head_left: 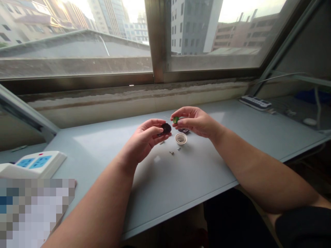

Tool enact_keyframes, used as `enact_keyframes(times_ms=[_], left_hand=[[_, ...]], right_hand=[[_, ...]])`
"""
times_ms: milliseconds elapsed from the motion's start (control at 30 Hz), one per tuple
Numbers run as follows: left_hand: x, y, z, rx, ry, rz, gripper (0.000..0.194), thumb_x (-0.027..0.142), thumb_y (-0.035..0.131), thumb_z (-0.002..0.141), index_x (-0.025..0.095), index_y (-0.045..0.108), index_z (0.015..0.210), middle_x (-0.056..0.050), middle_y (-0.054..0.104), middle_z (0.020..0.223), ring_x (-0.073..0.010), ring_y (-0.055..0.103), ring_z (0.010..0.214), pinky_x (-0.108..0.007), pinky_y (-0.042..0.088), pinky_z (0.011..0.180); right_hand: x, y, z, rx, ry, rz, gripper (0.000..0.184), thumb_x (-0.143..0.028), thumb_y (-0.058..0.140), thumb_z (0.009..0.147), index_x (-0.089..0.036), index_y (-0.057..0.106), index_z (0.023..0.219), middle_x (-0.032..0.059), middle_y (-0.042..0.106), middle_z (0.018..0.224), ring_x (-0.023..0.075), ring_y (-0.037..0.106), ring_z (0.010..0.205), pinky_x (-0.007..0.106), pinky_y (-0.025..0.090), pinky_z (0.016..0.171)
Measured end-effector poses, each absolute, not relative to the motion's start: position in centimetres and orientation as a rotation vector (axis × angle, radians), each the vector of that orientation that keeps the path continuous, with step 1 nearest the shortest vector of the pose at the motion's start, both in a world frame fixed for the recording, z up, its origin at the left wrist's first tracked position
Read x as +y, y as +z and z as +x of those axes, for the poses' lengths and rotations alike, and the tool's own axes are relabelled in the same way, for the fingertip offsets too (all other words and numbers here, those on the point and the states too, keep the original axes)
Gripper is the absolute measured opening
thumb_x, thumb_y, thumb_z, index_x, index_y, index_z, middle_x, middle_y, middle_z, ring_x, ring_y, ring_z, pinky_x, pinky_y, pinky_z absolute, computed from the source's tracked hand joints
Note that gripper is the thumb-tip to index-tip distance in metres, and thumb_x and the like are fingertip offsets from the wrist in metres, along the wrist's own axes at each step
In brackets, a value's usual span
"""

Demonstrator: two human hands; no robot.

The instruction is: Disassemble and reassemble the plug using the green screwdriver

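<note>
the left hand (142,142) has its fingers curled firmly around the edge of a dark round disc (166,128), and the right hand (195,120) pinches a small green part (176,120) between fingertips and thumb, the two held just apart above the bench (196,179). just nearer, a white plastic ring (181,138), a dark purple piece (184,131) and three small metal screws (171,152) lie close together.

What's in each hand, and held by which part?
Left hand grips a dark round disc by its rim. Right hand pinches a small green piece between its fingertips.
</note>
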State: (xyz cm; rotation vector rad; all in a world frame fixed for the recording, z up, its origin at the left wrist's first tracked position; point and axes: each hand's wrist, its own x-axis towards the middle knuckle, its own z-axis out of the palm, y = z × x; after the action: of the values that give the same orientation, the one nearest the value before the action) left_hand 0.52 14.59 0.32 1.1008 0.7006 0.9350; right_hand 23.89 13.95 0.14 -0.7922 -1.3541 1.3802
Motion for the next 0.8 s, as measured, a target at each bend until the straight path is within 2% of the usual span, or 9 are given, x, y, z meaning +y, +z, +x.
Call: enact_keyframes(times_ms=[100, 267, 400, 600, 800], left_hand=[[14.7, 0.0, 0.4, 0.682, 0.945, 1.13, 0.045, 0.018, 0.094, 0.066, 0.015, 0.072, 0.105, -0.01, 0.077, 0.108, -0.0239, 0.079, 0.093, -0.037, 0.062, 0.096], [14.6, -0.3, 0.3, 0.709, 0.928, 1.241, 0.052, 0.022, 0.1, 0.065, 0.016, 0.074, 0.111, -0.01, 0.078, 0.111, -0.023, 0.077, 0.096, -0.034, 0.06, 0.09], [14.6, -0.3, 0.4, 0.708, 0.931, 1.256, 0.056, 0.025, 0.101, 0.066, 0.016, 0.076, 0.115, -0.012, 0.079, 0.112, -0.0245, 0.077, 0.099, -0.035, 0.06, 0.091], [15.0, -1.2, 0.2, 0.697, 0.926, 1.33, 0.052, 0.031, 0.1, 0.073, 0.017, 0.077, 0.116, -0.012, 0.08, 0.11, -0.0233, 0.077, 0.097, -0.034, 0.06, 0.09], [15.1, -1.8, 0.3, 0.714, 0.965, 1.412, 0.044, 0.037, 0.098, 0.078, 0.015, 0.076, 0.109, -0.012, 0.08, 0.106, -0.0231, 0.078, 0.092, -0.034, 0.062, 0.088]], right_hand=[[14.1, -0.1, 23.8, -1.421, 1.364, -0.849, 0.03, -0.022, 0.091, 0.073, -0.02, 0.082, 0.102, 0.0025, 0.081, 0.088, 0.0148, 0.078, 0.082, 0.023, 0.059, 0.07], [13.9, 0.1, 23.5, -1.509, 1.307, -0.87, 0.028, -0.021, 0.086, 0.076, -0.02, 0.082, 0.104, 0.0026, 0.082, 0.086, 0.0154, 0.077, 0.081, 0.027, 0.062, 0.076], [13.7, 0.3, 23.5, -1.563, 1.24, -0.909, 0.03, -0.018, 0.085, 0.074, -0.019, 0.077, 0.102, 0.0021, 0.08, 0.089, 0.0153, 0.075, 0.078, 0.028, 0.062, 0.071], [13.9, -0.1, 23.1, -1.544, 1.241, -0.948, 0.026, -0.02, 0.087, 0.072, -0.017, 0.072, 0.092, 0.0031, 0.079, 0.083, 0.0159, 0.075, 0.078, 0.027, 0.06, 0.071], [13.6, -0.4, 22.3, -1.538, 1.18, -1.003, 0.022, -0.021, 0.087, 0.07, -0.018, 0.07, 0.083, 0.0018, 0.076, 0.076, 0.0156, 0.072, 0.072, 0.027, 0.057, 0.067]])
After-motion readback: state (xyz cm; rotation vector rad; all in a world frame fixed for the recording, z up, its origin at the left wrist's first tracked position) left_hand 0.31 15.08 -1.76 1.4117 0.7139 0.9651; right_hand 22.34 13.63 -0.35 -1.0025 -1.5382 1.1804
